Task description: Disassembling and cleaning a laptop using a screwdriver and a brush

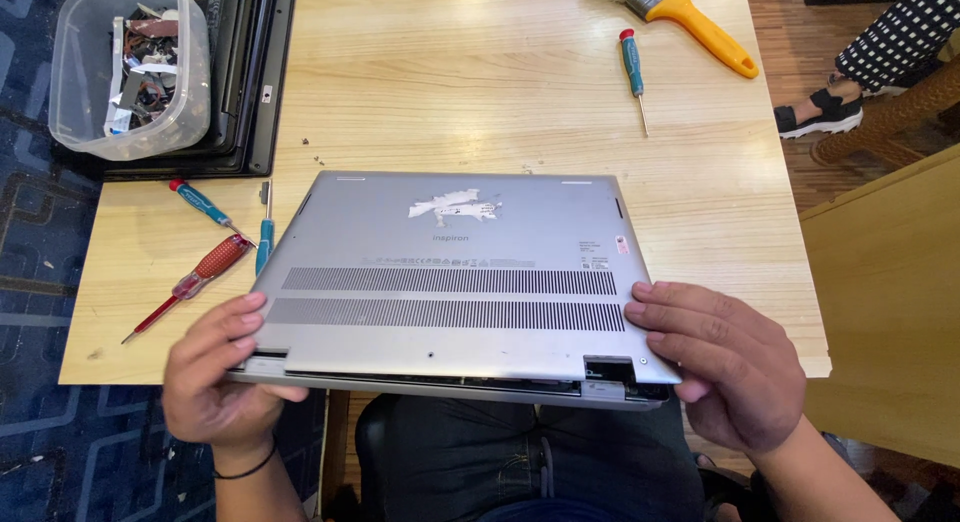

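A: Silver metal: the laptop (450, 282) lies upside down on the wooden table (480, 72), its base cover facing up, the near edge overhanging the table toward the person. How do the hands sit?

B: The left hand (215, 372) clamps the near left corner, fingers curled over the cover and thumb beneath. The right hand (730, 367) closes its grip on the near right corner, fingers flat on top. Between the two grips, along the near edge, a dark gap shows, and by the right hand a hinge recess stands exposed.

A: How far along does the work appear?

B: Judged from the gap, the base cover seems already loosened at the near edge but not lifted away; the far edge sits flush. Whether any screws remain cannot be told.

A: And the tools?

B: Beyond the left hand lie a red screwdriver (190, 282) and two blue-handled ones (205, 204). Far past the right hand rest another screwdriver (633, 72) and a yellow-handled brush (695, 20). A clear tub of parts (130, 67) sits on a dark laptop (245, 82) at the far left.
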